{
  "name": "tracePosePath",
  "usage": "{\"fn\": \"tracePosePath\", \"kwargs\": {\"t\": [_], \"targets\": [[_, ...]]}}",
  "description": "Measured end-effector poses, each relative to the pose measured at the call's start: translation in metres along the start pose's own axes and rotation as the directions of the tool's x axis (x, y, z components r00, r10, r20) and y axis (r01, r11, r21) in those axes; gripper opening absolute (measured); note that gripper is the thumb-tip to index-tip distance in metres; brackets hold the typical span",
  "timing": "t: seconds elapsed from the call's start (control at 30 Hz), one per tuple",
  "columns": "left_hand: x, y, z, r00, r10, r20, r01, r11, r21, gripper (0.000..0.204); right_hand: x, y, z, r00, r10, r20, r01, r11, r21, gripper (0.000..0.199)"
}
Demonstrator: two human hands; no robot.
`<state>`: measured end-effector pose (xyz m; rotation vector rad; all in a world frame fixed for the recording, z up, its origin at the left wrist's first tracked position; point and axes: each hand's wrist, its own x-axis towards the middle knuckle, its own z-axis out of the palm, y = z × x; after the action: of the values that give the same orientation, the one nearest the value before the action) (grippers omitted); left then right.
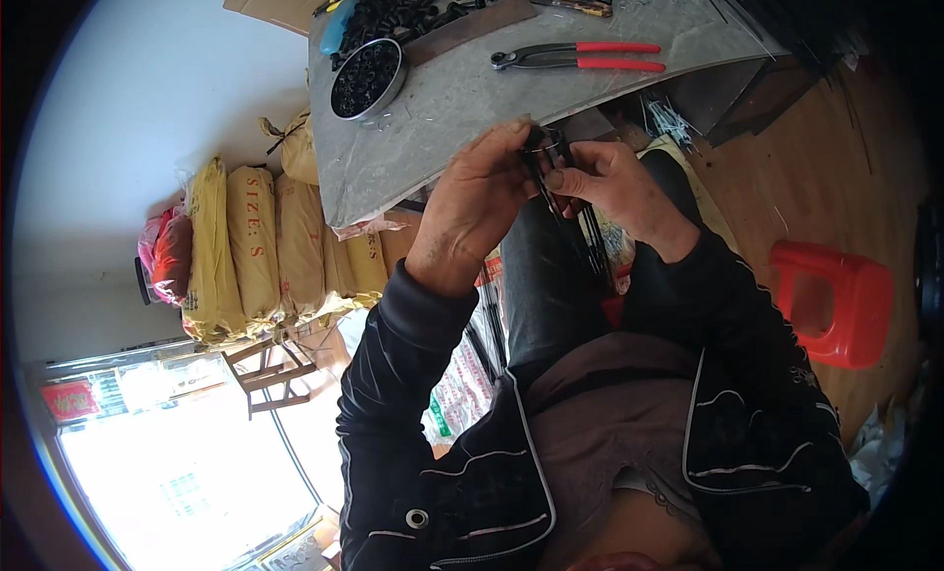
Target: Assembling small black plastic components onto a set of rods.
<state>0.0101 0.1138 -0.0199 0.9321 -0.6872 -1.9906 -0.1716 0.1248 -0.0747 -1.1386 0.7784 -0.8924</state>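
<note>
Just off the table's near edge, my left hand (475, 189) is closed around the black top end of a bundle of thin black rods (596, 248), which look like umbrella ribs. A shiny band shows near that top end. On the other side, my right hand (627, 189) pinches the same end between thumb and fingers. The rods hang down toward my lap between my legs. What the left fingertips touch is partly hidden behind the dark part.
On the grey table (442, 109) lie red-handled pincers (580, 57), a metal bowl (396, 87) of small black parts, and a heap of black pieces (408, 15). A red stool (836, 300) stands at right. Yellow sacks (254, 237) line the left wall.
</note>
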Motion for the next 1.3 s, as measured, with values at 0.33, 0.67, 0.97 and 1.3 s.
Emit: {"fn": "tracePosePath", "kwargs": {"t": [0.33, 0.67, 0.97, 1.3], "targets": [[-0.003, 0.003, 0.0, 0.997, 0.063, 0.054, -0.066, 0.996, 0.065, 0.029, -0.002, -0.003, 0.003, 1.0, 0.006, -0.003, -0.006, 0.999, -0.034, 0.021], [-0.001, 0.003, -0.004, 0.989, 0.002, 0.145, -0.004, 1.0, 0.008, 0.032, -0.002, -0.004, 0.004, 1.0, 0.001, 0.002, -0.001, 0.999, -0.038, 0.022], [0.006, -0.005, -0.011, 0.991, 0.123, 0.058, -0.123, 0.992, 0.008, 0.026, 0.001, -0.003, 0.007, 0.999, 0.027, 0.017, -0.026, 0.999, -0.041, 0.021], [0.009, -0.002, -0.01, 0.993, 0.077, 0.086, -0.075, 0.997, -0.023, 0.024, -0.002, -0.005, 0.005, 1.0, 0.01, -0.013, -0.011, 0.999, -0.044, 0.02]]}}
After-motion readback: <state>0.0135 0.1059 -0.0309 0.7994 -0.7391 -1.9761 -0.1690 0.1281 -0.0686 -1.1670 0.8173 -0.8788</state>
